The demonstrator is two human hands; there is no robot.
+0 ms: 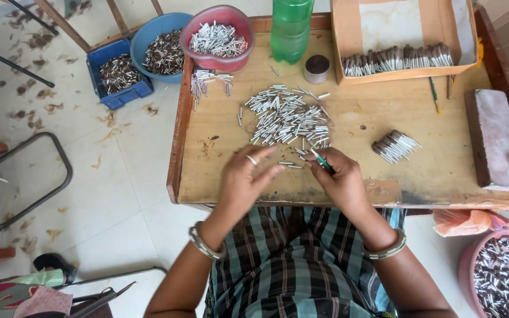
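Note:
A pile of several small silver tubes [287, 118] lies on the middle of the low wooden table [219, 147]. My left hand [245, 176] hovers at its near edge, fingers spread, a ring on one finger, nothing visibly in it. My right hand [340, 176] is closed on a thin green-handled tool [320, 159], its tip pointing at the pile's near edge. A small bundle of finished brown-and-silver tubes [395, 146] lies to the right of my right hand.
A cardboard tray [349, 41] with a row of finished tubes, a green bottle [290, 29], a small tin [317, 68] and a red bowl [218, 36] stand at the back. A grey block [495, 138] lies right. Blue bowl [163, 50], blue crate [118, 73], pink tub [502, 271] nearby.

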